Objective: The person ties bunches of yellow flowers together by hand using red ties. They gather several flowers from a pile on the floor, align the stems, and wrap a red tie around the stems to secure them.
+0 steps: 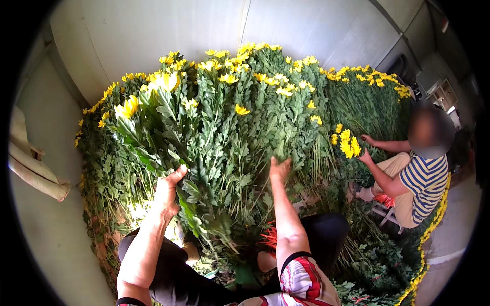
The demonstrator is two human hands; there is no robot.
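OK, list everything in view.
Flower heap: one, green and yellow, middle
Large bunch: one, green and yellow, front left
Second heap: one, green and yellow, lower right
Co-worker: one, striped shirt, right
Small bunch: one, yellow, by the co-worker
Stool: one, pale, under the co-worker
Strings: two bundles, red, lower centre and by the co-worker
Cloth: one, off-white, left edge
Clutter: several, dim, far upper right
Wall: pale grey, behind
Trousers: one pair, black, bottom
Patterned top: one, red and white, bottom
Left hand: one, bare, gripping the large bunch
Right hand: one, bare, at the heap's stems
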